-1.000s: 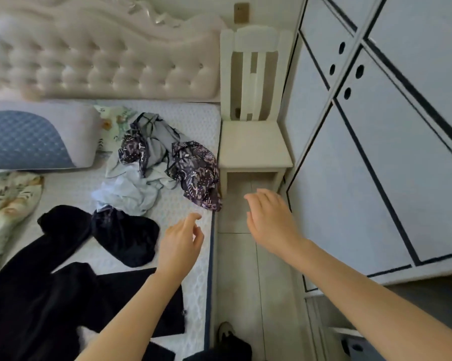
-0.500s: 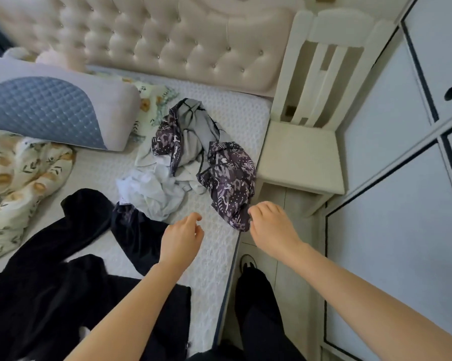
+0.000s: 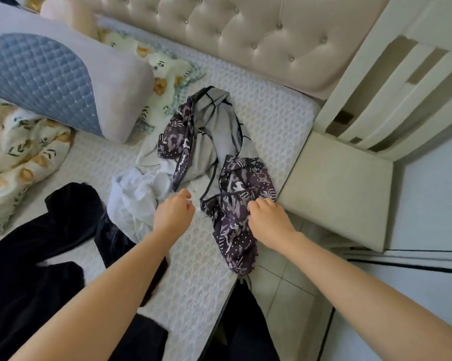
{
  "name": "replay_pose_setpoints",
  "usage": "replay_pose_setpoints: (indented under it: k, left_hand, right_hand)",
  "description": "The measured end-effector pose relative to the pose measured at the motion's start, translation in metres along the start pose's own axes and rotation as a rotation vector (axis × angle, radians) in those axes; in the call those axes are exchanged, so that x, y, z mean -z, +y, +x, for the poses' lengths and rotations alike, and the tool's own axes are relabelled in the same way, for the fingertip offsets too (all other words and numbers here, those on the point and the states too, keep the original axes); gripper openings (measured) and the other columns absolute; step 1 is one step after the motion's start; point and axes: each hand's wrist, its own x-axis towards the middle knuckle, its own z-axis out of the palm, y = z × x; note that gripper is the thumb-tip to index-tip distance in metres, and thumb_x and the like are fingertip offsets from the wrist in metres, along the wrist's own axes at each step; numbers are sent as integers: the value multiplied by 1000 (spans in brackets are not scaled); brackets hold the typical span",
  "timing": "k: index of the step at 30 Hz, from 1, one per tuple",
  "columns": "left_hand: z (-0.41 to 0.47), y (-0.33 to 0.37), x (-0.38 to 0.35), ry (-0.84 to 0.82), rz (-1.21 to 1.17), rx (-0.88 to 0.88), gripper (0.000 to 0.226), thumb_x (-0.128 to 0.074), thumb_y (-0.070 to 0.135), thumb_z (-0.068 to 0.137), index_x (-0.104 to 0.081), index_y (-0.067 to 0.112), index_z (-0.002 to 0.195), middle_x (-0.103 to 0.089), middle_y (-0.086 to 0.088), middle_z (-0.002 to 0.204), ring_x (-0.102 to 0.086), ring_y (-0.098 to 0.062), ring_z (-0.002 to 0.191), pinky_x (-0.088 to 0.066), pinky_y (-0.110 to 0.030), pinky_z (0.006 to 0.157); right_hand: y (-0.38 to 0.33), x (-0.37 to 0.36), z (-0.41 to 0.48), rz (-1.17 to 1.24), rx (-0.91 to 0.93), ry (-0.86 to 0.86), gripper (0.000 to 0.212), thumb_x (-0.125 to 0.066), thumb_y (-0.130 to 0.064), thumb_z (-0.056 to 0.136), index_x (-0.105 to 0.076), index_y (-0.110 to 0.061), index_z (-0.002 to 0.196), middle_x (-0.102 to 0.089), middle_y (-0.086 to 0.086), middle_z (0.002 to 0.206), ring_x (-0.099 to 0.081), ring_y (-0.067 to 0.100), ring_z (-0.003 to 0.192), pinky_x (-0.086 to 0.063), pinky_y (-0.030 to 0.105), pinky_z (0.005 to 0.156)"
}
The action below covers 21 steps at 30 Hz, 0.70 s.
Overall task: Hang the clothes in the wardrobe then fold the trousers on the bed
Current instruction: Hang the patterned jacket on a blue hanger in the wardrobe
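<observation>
Right hand [image 3: 269, 220] has reached, gripping patterned garment [image 3: 236, 243] on the bed [image 3: 279, 121].

Both hands have gone fwd, toward 12 o'clock, since 1 s ago. R hand [image 3: 269, 222], which hovered loose-fingered over the floor [image 3: 284, 298], is now on the patterned garment [image 3: 241, 183] at the bed [image 3: 279, 121] edge, fingers curled into the cloth. L hand [image 3: 174, 216], at its 9 o'clock, has reached the pile. Its fingers curl tighter, at 3 o'clock of the white garment [image 3: 133, 201]; grip unclear. View has dropped closer, and the chair [image 3: 334, 186] now sits at 3 o'clock.
</observation>
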Motion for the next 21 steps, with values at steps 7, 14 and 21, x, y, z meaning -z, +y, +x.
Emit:
replay_pose_setpoints:
  k: [7, 14, 21]
  left_hand:
    - [93, -17, -22, -78, 24, 99, 19, -51, 15, 90, -61, 11, 106, -62, -7, 109, -60, -26, 90, -53, -39, 73]
    - [186, -42, -61, -75, -2, 179, 37, -56, 28, 93, -55, 9, 124, -56, -13, 123, -52, -33, 111, -44, -41, 83]
    - [244, -52, -88, -80, -272, 255, 59, -67, 21, 90, -38, 10, 141, -54, -18, 134, -52, -36, 117, -43, -42, 93]
  right_hand:
    - [12, -28, 97, 212, -151, -237, 29, -39, -29, 102, -50, -8, 119, -50, 10, 121, -47, 31, 112, -46, 43, 91]
    - [22, -71, 182, 345, -335, -220, 41, -41, -39, 100, -48, -5, 124, -51, 14, 124, -48, 35, 116, -46, 45, 91]
    - [27, -98, 249, 577, -517, -195, 63, -49, -52, 95, -38, -1, 131, -53, 20, 127, -55, 37, 111, -47, 40, 86]
